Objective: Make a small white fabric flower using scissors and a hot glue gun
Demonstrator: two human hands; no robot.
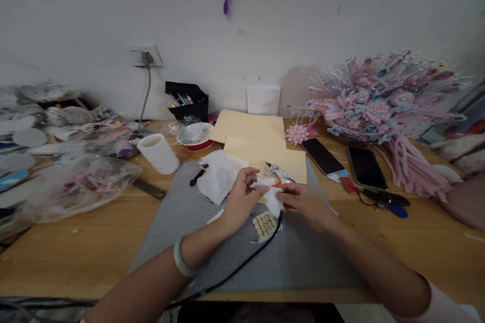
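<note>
My left hand [242,197], a pale bangle on its wrist, is closed with fingertips pinching a crumpled white tissue-like piece [273,203] above the mat. My right hand [301,202] is closed on the same white piece from the other side. Between the hands shows a small orange part [278,182] with a red light beside it; what it belongs to is mostly hidden. A black cable [242,266] runs from under the white piece to the lower left. Just below the hands lies a cream, block-patterned piece [264,225].
A grey cutting mat [166,242] covers the wooden table's middle. White sheets [217,176] and tan card [252,128] lie behind. Left are a white roll [158,154] and a plastic bag [83,186]; right, two phones [323,155], keys [381,206] and a pink beaded headdress [375,106].
</note>
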